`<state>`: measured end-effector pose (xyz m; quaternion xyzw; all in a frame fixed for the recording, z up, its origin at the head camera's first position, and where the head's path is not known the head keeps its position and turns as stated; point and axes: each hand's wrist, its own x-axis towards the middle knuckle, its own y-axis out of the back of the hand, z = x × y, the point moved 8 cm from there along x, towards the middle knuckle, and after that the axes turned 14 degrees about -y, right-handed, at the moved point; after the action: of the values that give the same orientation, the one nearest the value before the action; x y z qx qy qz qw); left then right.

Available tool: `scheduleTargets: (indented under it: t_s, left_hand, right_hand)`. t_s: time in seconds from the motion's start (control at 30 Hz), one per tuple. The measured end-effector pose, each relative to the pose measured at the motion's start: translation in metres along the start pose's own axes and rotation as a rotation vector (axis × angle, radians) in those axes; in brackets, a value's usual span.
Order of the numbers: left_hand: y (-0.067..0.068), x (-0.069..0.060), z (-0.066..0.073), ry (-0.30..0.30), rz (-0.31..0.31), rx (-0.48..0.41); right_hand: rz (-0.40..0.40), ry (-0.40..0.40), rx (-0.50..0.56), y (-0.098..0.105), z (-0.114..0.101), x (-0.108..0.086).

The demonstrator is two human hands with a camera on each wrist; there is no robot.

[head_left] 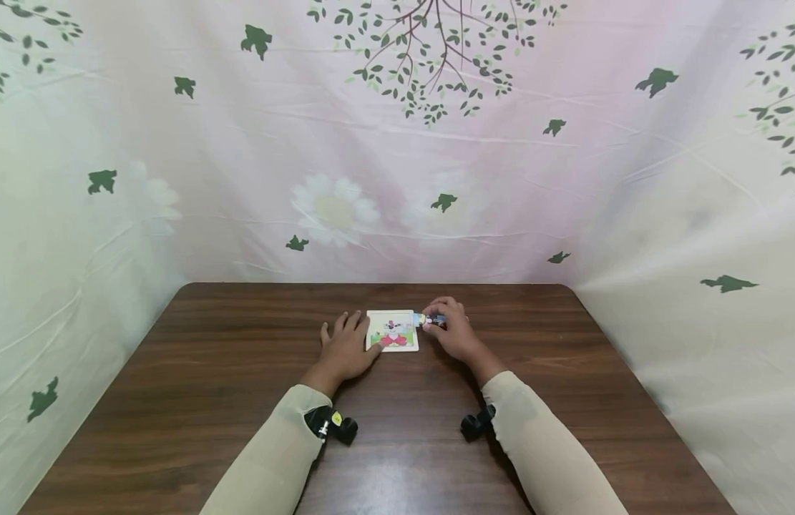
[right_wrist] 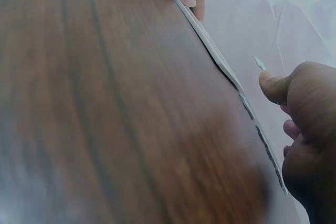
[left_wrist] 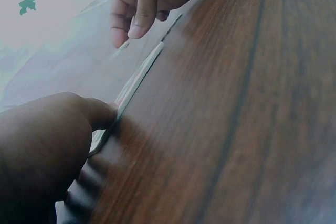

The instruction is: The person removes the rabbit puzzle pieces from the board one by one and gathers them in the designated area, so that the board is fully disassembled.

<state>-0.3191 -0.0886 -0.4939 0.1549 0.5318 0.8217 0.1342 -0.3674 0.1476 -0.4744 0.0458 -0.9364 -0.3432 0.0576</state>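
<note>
A white-rimmed puzzle board with a cartoon character picture lies flat on the table. My left hand rests at the board's left side, fingers spread, with its thumb touching the near edge. Just right of the board is my right hand, which pinches a small flat puzzle piece between thumb and fingers. In the right wrist view that piece is raised above the table. Beside the board, partly under my right hand, lie several more thin pieces; their printed faces are mostly hidden.
The brown wood-grain table extends around both arms. Behind it and at both sides hangs a pale cloth printed with leaves, birds and flowers. Each forearm wears a black wrist camera over its sleeve.
</note>
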Motion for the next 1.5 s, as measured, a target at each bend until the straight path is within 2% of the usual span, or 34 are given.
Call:
scheduleTargets:
  t_s: [0.27, 0.57, 0.73, 0.97, 1.2, 1.5]
  left_hand:
    - [-0.003, 0.0, 0.0, 0.002, 0.012, -0.026]
    - [-0.001, 0.0, -0.002, 0.001, 0.019, -0.011]
    - [-0.004, 0.002, -0.003, 0.006, 0.005, -0.038]
    - [0.0, 0.002, -0.001, -0.002, 0.014, -0.017]
    - [0.0, 0.003, -0.002, -0.01, 0.02, -0.048]
    - [0.003, 0.001, -0.001, -0.001, 0.006, -0.003]
  right_hand:
    - [0.011, -0.009, -0.005, 0.007, 0.007, -0.003]
    - [-0.019, -0.032, -0.05, 0.004, 0.011, -0.002]
    - [-0.032, -0.051, -0.062, 0.003, 0.012, -0.002]
    - [-0.051, -0.057, -0.079, 0.001, 0.013, 0.0]
    - [-0.065, -0.06, -0.093, 0.0, 0.013, 0.001]
    - [-0.065, -0.058, -0.114, 0.0, 0.011, -0.001]
